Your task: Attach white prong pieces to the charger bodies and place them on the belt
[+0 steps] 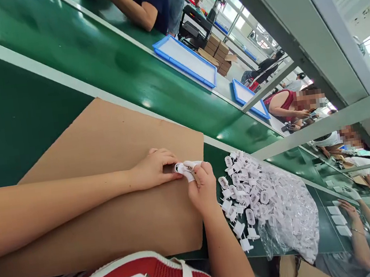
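Observation:
Both of my hands meet over the right part of a brown cardboard sheet (111, 143). A small white plastic piece (182, 170) with a dark opening lies between them. My right hand (203, 184) is closed around it, with white coverings on some fingertips. From the left, my left hand (155, 168) touches the end of the piece with thumb and fingers pinched toward it. Just right of my right hand, many loose white plastic parts (245, 189) with prongs are heaped, and more fill a clear plastic bag (294, 215).
A green conveyor belt (103, 54) runs diagonally beyond the cardboard. Past it stand blue-rimmed trays (185, 62) and several people. A metal frame (321, 126) crosses the right side. Another person's hands reach near white flat pieces (339, 219) at the lower right. A cardboard box (299, 272) is below the bag.

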Demonstrator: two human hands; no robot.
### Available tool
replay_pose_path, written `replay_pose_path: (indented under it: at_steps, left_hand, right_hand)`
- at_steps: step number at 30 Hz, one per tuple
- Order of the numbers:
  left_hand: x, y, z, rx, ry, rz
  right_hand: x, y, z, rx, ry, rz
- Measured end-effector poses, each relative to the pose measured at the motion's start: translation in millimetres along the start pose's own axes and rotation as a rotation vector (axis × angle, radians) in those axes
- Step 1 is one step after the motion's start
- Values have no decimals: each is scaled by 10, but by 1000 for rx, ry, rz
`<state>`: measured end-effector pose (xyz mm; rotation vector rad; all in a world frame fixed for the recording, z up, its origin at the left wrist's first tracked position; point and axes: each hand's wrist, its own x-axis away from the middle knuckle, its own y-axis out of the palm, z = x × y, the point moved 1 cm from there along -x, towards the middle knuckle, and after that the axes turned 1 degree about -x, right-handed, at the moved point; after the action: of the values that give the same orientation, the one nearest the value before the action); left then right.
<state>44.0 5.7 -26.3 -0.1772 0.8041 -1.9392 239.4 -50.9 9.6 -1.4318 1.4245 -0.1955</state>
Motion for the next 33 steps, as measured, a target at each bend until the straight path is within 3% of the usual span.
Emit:
replay_pose_path:
  at_steps: [5, 13, 26, 33]
  left_hand:
    - [-3, 1, -35, 20, 32, 12]
    - [-4, 9, -43, 26, 51, 28]
    - [-12, 19, -52, 30, 44, 32]
    - [-10, 26, -77, 19, 56, 8]
  right_hand:
    - [-57, 45, -47, 122, -97, -1]
    - [-153, 28, -63, 180, -95, -177]
    - [-140, 17, -23, 141, -88, -144]
    - [-191, 4, -17, 180, -42, -238]
